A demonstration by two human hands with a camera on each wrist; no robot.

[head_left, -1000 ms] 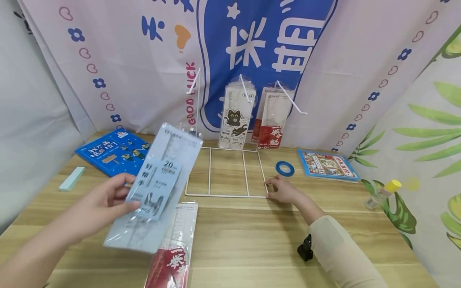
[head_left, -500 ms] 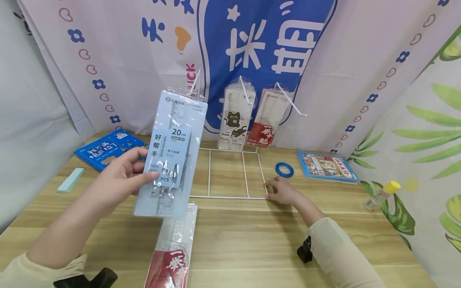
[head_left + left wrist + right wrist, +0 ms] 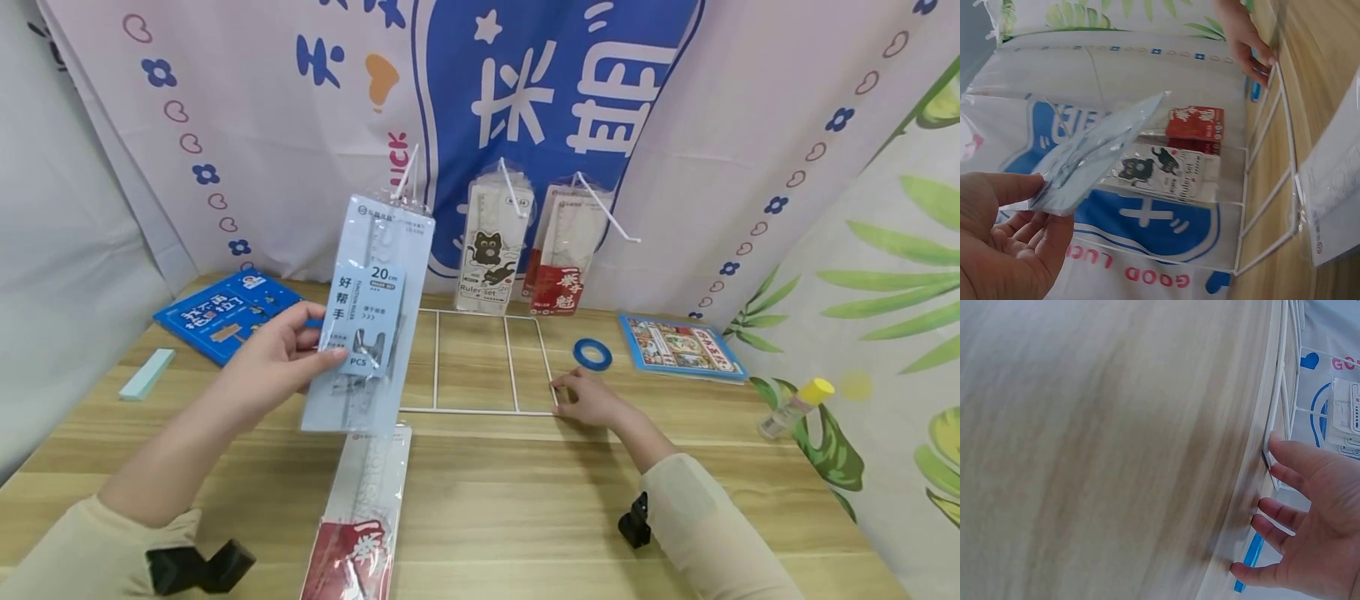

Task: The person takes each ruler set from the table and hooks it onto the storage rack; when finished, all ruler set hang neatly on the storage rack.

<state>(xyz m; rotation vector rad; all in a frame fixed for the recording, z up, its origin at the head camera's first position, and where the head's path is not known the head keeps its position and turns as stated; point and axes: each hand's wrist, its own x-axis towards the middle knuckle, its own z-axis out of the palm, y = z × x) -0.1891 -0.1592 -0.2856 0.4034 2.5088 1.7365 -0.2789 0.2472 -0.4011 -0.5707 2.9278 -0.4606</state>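
My left hand (image 3: 281,350) pinches a light-blue packaged ruler set (image 3: 382,292) by its left edge, thumb in front and fingers behind. The package is raised over the table, its top edge at the leftmost white hook (image 3: 407,171); whether the hook passes through its hole I cannot tell. My right hand (image 3: 588,398) pinches the front right corner of the white wire display rack (image 3: 472,410), with the other fingers spread. On the rack's other hooks hang cat-print ruler sets (image 3: 489,246) and red-and-white ruler sets (image 3: 561,287). Another red-and-white ruler set (image 3: 352,554) lies on the table near me.
A blue book (image 3: 217,312) and a pale green block (image 3: 147,375) lie at the left. At the right are a blue tape roll (image 3: 592,354), a colourful booklet (image 3: 681,346) and a yellow-capped glue bottle (image 3: 797,408). A printed cloth (image 3: 697,150) hangs behind the rack.
My left hand has lifted the light-blue ruler set up and to the right, to the leftmost hook. The red hanging sets have swung slightly. My right hand has stayed on the rack's corner.
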